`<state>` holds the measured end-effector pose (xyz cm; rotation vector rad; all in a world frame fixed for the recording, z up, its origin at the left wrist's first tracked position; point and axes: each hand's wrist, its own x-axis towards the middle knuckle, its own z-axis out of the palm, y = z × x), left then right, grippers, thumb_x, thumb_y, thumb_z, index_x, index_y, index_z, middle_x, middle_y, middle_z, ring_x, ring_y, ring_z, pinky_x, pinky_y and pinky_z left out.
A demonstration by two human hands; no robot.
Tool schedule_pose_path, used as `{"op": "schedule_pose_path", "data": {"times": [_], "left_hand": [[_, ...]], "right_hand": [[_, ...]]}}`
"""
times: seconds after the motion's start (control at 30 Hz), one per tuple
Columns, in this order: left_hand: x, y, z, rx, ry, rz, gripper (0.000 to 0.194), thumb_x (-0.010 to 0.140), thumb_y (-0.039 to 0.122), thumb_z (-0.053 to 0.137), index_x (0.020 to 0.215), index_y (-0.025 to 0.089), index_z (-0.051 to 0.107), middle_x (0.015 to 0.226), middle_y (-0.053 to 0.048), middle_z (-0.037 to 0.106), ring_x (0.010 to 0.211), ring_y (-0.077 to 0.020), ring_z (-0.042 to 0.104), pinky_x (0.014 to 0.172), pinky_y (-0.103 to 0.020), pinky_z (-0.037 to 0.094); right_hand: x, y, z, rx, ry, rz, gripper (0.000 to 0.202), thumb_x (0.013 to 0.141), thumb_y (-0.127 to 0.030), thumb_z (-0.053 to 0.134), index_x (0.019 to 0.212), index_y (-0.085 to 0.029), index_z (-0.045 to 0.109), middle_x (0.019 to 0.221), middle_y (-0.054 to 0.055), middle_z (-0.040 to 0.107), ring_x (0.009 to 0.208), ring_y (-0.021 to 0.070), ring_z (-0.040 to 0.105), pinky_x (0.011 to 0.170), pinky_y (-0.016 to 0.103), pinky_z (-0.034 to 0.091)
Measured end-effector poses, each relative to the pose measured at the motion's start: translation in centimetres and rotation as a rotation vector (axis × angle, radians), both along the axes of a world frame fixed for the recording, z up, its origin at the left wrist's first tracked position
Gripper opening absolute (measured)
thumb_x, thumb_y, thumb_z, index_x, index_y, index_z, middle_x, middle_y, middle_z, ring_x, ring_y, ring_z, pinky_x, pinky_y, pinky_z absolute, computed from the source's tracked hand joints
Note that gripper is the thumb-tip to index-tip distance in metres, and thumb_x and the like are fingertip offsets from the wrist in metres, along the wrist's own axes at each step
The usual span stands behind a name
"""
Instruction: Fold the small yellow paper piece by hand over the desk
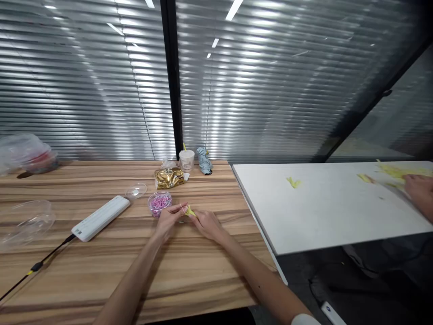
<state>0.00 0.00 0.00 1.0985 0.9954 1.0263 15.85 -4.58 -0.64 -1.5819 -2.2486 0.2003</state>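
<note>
My left hand and my right hand meet over the wooden table, fingertips pinching a small yellow piece between them. A thin strand seems to run from the left fingers to it. Just left of the hands stands a small clear cup of pink rubber bands.
A white power bank with a black cable lies to the left, beside a clear lid and a clear container. A gold packet, white cup and grey bundle sit at the back. Another person's hand rests on the white table among yellow scraps.
</note>
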Motion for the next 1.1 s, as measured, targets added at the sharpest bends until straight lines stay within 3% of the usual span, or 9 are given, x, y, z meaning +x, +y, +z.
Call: {"op": "schedule_pose_path", "data": {"times": [0.2, 0.3, 0.4, 0.6, 0.83, 0.97, 1.1], "left_hand": [[0.1, -0.7, 1.4, -0.048, -0.11, -0.022, 0.052, 0.044, 0.033, 0.082, 0.09, 0.011, 0.07, 0.094, -0.015, 0.068, 0.086, -0.0231, 0.063, 0.079, -0.032, 0.047], [0.1, -0.9, 1.7, -0.012, -0.091, -0.052, 0.054, 0.045, 0.03, 0.082, 0.095, 0.013, 0.068, 0.1, -0.014, 0.066, 0.092, -0.0252, 0.061, 0.083, -0.034, 0.047], [0.3, -1.0, 1.8, 0.028, -0.01, -0.099, 0.052, 0.045, 0.03, 0.081, 0.092, 0.012, 0.069, 0.092, -0.013, 0.068, 0.085, -0.0254, 0.063, 0.081, -0.037, 0.047], [0.7, -1.3, 1.6, 0.13, 0.081, -0.134, 0.033, 0.05, 0.032, 0.077, 0.078, 0.013, 0.072, 0.079, -0.009, 0.07, 0.075, -0.0215, 0.062, 0.072, -0.031, 0.049], [0.0, -0.6, 1.0, 0.12, 0.104, -0.028, 0.03, 0.048, 0.035, 0.077, 0.065, 0.01, 0.072, 0.06, -0.008, 0.066, 0.052, -0.0149, 0.056, 0.054, -0.026, 0.047], [-0.2, -0.2, 1.0, 0.152, 0.156, -0.025, 0.03, 0.05, 0.035, 0.076, 0.066, 0.011, 0.072, 0.063, -0.01, 0.067, 0.053, -0.0172, 0.057, 0.053, -0.028, 0.047], [-0.4, -0.3, 1.3, 0.304, 0.232, 0.014, 0.022, 0.055, 0.033, 0.073, 0.067, 0.014, 0.072, 0.072, -0.01, 0.07, 0.066, -0.0222, 0.062, 0.063, -0.031, 0.049]], "right_hand": [[0.2, 0.1, -0.8, 0.143, 0.142, 0.038, 0.042, 0.095, -0.038, 0.02, 0.093, -0.016, 0.055, 0.079, 0.005, 0.063, 0.068, 0.0155, 0.057, 0.059, 0.022, 0.035], [0.2, 0.4, -1.3, 0.267, 0.264, -0.039, 0.042, 0.095, -0.035, 0.017, 0.093, -0.014, 0.053, 0.074, 0.007, 0.061, 0.066, 0.0159, 0.056, 0.059, 0.023, 0.036], [0.1, 0.7, -1.9, 0.348, 0.36, -0.13, 0.043, 0.095, -0.034, 0.014, 0.095, -0.012, 0.052, 0.07, 0.007, 0.059, 0.064, 0.0167, 0.055, 0.058, 0.024, 0.036], [-0.1, 0.9, -2.3, 0.392, 0.262, -0.114, 0.041, 0.095, -0.033, 0.017, 0.087, -0.013, 0.051, 0.067, 0.007, 0.059, 0.059, 0.016, 0.054, 0.054, 0.024, 0.034], [-0.2, 0.4, -1.3, 0.25, 0.041, 0.069, 0.026, 0.093, -0.028, 0.03, 0.088, -0.014, 0.051, 0.074, 0.006, 0.062, 0.065, 0.0154, 0.057, 0.058, 0.023, 0.037], [-0.4, 0.1, -0.8, 0.133, 0.017, 0.099, 0.021, 0.092, -0.024, 0.034, 0.1, -0.013, 0.05, 0.087, 0.008, 0.062, 0.073, 0.0163, 0.058, 0.063, 0.024, 0.041], [-0.3, 0.0, -0.8, 0.063, 0.035, 0.102, 0.023, 0.09, -0.016, 0.035, 0.108, -0.012, 0.048, 0.098, 0.01, 0.06, 0.084, 0.0169, 0.058, 0.072, 0.026, 0.044]]}}
